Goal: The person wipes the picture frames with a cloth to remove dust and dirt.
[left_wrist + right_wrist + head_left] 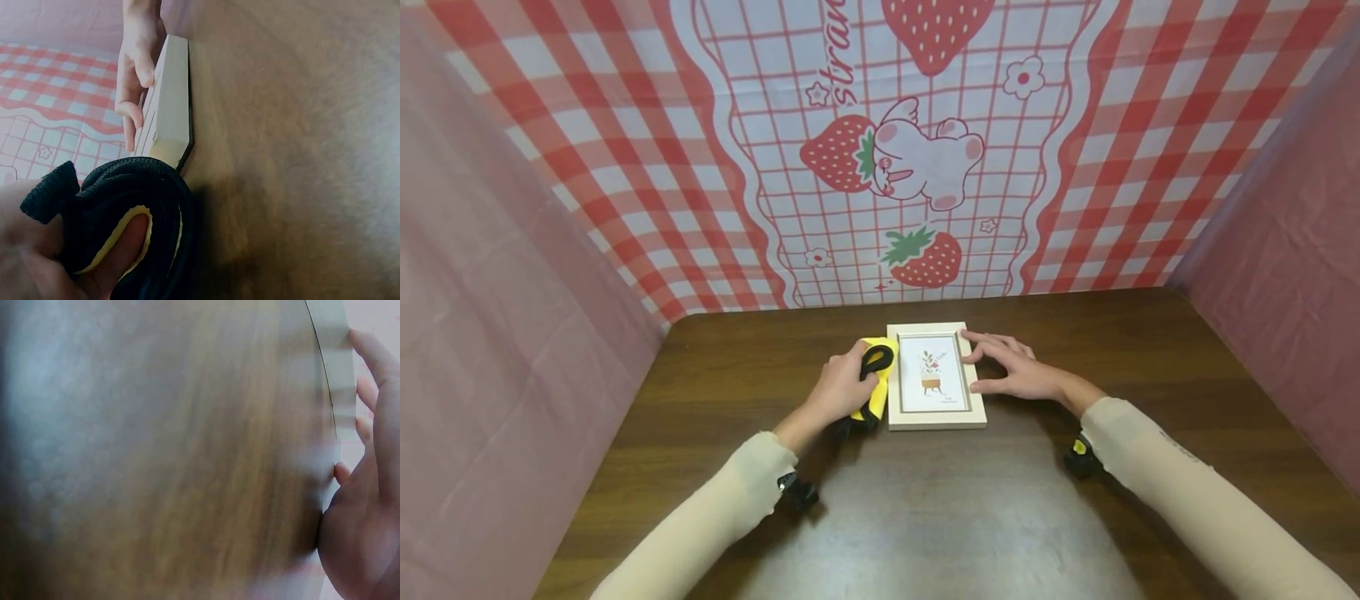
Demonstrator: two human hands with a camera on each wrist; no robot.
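A cream picture frame with a potted-plant print lies face up on the brown table. My left hand grips a soft yellow and black fabric thing at the frame's left edge; in the left wrist view, its black ribbed band loops around with a yellow lining, and a finger lies inside the loop. My right hand has its spread fingertips and thumb along the frame's right border. The right wrist view shows those fingers at the pale frame edge.
The wooden table ends at a red-and-white checked cloth with strawberries, hanging at the back. Pink curtains stand at both sides. Small dark wrist cameras are strapped under both sleeves.
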